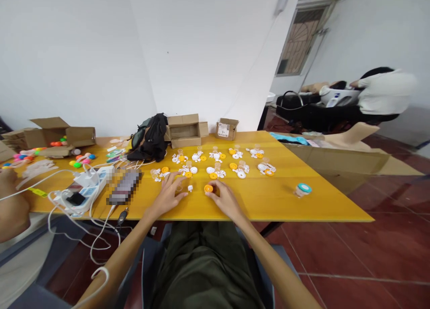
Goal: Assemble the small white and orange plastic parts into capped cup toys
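Note:
Both my hands rest on the yellow table (302, 208) near its front edge. My left hand (169, 193) lies flat with fingers stretched out, the fingertips beside a small white part (190, 188). My right hand (224, 199) is curled, its fingertips pinching an orange round piece (208, 188) that sits on the table. Just beyond lie several small groups of white and orange plastic parts (215, 165) with tiny clear cups among them.
A small jar with a teal lid (302, 190) stands to the right. A power strip with white cables (88, 189), a phone, a black bag (151, 136) and open cardboard boxes (185, 130) fill the left and back. Another person's arm (11, 206) is at far left; a person sits at far right.

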A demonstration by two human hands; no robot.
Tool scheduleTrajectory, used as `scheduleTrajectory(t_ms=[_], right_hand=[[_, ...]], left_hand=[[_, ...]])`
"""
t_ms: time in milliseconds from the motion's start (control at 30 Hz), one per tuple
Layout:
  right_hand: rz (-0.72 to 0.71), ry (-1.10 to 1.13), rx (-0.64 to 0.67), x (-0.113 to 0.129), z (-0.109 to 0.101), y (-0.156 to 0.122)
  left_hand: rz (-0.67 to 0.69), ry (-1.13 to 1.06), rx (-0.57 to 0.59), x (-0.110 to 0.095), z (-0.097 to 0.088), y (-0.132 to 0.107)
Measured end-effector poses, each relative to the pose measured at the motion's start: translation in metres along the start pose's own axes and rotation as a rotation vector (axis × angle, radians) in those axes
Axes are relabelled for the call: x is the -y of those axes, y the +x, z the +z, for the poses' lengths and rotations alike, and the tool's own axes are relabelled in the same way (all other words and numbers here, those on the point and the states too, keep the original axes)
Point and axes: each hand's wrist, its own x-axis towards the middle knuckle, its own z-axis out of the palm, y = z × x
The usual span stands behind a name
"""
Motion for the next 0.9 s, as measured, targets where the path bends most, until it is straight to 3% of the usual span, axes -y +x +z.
scheduleTrajectory(t_ms=[233, 400, 633, 900], right_hand=[[-0.099, -0.134, -0.059, 0.004, 0.001, -0.003], [-0.170, 0.050, -0.067, 0.021, 0.006, -0.007], [0.082, 0.483, 0.060, 0.031, 0.018, -0.009], [0.098, 0.462, 0.063, 0.033, 0.015, -0.009]], left_hand=[[0.092, 0.092, -0.136, -0.021, 0.009, 0.010], [0.050, -0.228, -0.287, -0.043, 0.013, 0.014], [-0.182, -0.885, -0.164, -0.060, 0.022, 0.013], [-0.234, -1.074, 0.002, -0.056, 0.017, 0.010]])
